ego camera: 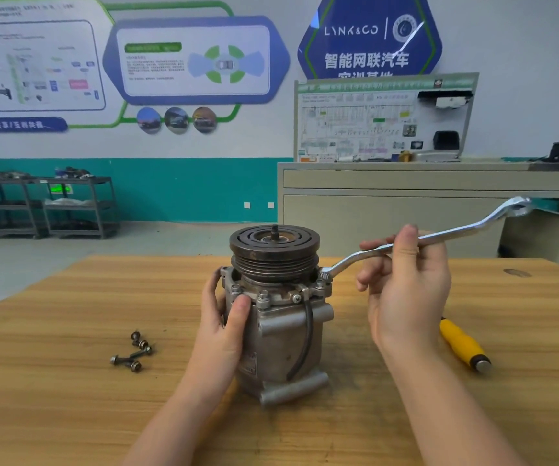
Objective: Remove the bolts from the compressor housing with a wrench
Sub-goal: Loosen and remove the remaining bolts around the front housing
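A grey metal compressor [283,334] stands upright in the middle of the wooden table [69,398], its dark grooved pulley [274,250] on top. My left hand [224,326] grips the housing's left side, thumb across the front. My right hand [406,297] pinches the shaft of a silver offset ring wrench [466,230]. The wrench's lower ring sits on a bolt [322,276] at the flange's right corner. Two more bolts [263,295] stand in the front of the flange. Several removed bolts [135,353] lie loose on the table to the left.
A yellow-handled tool [463,344] lies on the table to the right of my right wrist. Behind the table stand a beige cabinet [406,196] with a display board and, at the far left, dark metal shelves [42,206].
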The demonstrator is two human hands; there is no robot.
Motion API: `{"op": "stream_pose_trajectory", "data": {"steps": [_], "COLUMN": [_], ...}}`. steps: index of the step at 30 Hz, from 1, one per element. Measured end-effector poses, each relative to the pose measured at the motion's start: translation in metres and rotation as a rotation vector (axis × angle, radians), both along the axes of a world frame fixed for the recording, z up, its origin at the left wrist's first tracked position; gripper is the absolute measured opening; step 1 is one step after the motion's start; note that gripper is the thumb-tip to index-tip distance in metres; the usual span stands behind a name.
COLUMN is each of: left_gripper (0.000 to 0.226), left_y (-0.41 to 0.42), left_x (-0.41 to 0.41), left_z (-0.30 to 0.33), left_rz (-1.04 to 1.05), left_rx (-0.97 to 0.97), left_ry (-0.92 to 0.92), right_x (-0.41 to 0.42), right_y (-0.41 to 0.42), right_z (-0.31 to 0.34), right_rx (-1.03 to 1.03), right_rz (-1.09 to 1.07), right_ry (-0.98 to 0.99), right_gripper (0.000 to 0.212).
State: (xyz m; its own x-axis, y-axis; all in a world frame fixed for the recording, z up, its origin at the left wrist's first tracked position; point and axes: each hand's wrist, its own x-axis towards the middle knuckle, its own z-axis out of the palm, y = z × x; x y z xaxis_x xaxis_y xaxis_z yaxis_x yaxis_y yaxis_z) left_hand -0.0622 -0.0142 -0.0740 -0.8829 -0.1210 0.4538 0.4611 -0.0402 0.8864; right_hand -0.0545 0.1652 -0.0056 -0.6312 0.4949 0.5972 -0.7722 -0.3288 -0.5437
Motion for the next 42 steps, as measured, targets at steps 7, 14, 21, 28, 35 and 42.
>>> {"op": "stream_pose_trajectory", "data": {"steps": [7,14,21,28,35,42], "left_gripper": [0.071,0.088,0.093,0.082,0.091,0.064], "left_y": [0.002,-0.001,-0.002,-0.001,-0.003,0.002], "left_x": [0.004,-0.003,0.007,0.007,0.006,0.009], "left_z": [0.000,-0.001,0.000,0.000,0.000,0.005], "left_rz": [0.007,-0.009,-0.017,-0.032,-0.015,-0.002], "left_rx": [0.015,0.000,0.009,-0.014,-0.038,0.014], "left_ry": [0.029,0.000,-0.015,0.000,0.012,0.005], "right_x": [0.014,0.013,0.007,-0.029,-0.010,0.009], "right_y": [-0.004,-0.014,-0.027,0.002,0.002,-0.012], "right_z": [-0.006,-0.018,-0.024,0.001,0.000,-0.004], "right_rx": [0.411,0.775,0.338,-0.235,-0.075,0.209], "right_rz": [-0.202,-0.372,-0.353,0.469,0.128,-0.161], "right_ry": [0.285,0.561,0.428,-0.384,-0.081,0.161], "right_gripper": [0.014,0.003,0.012,0.022,0.019,0.016]}}
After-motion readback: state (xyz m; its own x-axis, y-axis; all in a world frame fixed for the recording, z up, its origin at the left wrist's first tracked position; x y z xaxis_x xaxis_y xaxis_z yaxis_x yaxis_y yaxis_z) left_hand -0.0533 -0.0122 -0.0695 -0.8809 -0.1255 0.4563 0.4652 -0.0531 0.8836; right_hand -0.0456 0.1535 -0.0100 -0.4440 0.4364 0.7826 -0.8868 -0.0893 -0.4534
